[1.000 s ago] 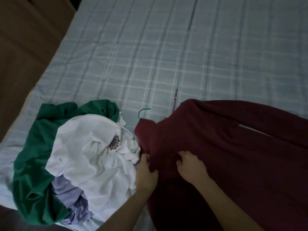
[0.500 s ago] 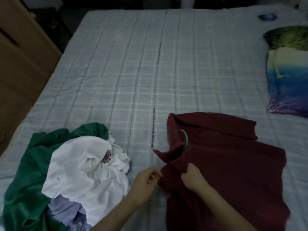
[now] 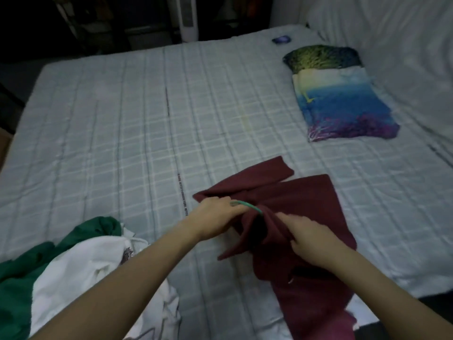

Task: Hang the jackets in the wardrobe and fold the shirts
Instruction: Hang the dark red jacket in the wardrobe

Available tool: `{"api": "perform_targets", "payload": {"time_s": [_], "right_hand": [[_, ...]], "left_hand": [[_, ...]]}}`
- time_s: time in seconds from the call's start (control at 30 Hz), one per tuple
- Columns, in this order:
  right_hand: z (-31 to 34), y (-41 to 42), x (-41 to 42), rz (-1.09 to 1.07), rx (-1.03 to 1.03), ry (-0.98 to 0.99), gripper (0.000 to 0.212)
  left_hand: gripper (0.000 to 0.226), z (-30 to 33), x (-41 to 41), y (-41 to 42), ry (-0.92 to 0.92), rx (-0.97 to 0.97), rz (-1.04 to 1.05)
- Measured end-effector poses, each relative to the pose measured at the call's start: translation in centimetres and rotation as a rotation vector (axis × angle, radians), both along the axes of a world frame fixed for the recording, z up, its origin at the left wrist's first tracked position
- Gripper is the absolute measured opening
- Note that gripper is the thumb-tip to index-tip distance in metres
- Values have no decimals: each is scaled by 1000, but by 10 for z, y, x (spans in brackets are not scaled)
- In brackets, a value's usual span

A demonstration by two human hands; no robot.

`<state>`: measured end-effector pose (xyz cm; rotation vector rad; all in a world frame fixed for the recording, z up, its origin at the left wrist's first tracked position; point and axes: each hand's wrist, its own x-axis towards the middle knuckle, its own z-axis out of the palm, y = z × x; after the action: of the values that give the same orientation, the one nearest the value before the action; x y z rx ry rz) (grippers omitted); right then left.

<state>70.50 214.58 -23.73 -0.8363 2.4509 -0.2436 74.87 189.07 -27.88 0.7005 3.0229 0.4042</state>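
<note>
A dark red jacket (image 3: 301, 212) lies on the checked bed (image 3: 137, 133), its lower part hanging off the near edge. A green hanger hook (image 3: 247, 205) pokes out of its collar. My left hand (image 3: 218, 214) grips the collar fabric just left of the hook. My right hand (image 3: 308, 235) pinches the jacket cloth to the right of the collar opening. A pile of shirts sits at the lower left: a white shirt (image 3: 81, 268) with a small dark print lies over a green shirt (image 3: 17, 273).
A colourful blue, yellow and purple pillow (image 3: 340, 99) lies at the far right of the bed. A small blue object (image 3: 281, 40) sits near the far edge. White bedding (image 3: 392, 35) is bunched at the right. A white tower fan (image 3: 188, 18) stands behind the bed.
The view has tilted up, showing more of the bed. My left hand moved onto the collar beside the hanger hook. My right hand shifted right and gathered the fabric.
</note>
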Motion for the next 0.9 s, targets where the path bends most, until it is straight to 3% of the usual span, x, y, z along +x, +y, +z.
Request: {"api": "perform_targets", "payload": {"time_s": [0.13, 0.27, 0.33, 0.43, 0.5, 0.57, 0.73, 0.9], "right_hand": [[35, 8, -13, -75, -135, 463, 73], [69, 15, -27, 116, -316, 815, 70], [91, 11, -40, 198, -327, 910, 74], [120, -9, -62, 282, -337, 967, 72], [135, -28, -72, 338, -327, 970, 72], [147, -51, -78, 387, -315, 971, 69], [176, -119, -73, 498, -321, 990, 68], [216, -183, -46, 617, -378, 1006, 70]], "left_hand": [[35, 53, -12, 1, 79, 94, 99], [18, 123, -23, -17, 46, 133, 198], [22, 147, -21, -33, 53, 86, 182], [38, 171, -14, -62, 295, -111, 84], [41, 185, -5, -80, 356, -185, 83], [40, 200, 7, -96, 360, -199, 138], [66, 231, 54, -134, 288, -331, 351], [58, 284, 118, -164, 330, -414, 518]]}}
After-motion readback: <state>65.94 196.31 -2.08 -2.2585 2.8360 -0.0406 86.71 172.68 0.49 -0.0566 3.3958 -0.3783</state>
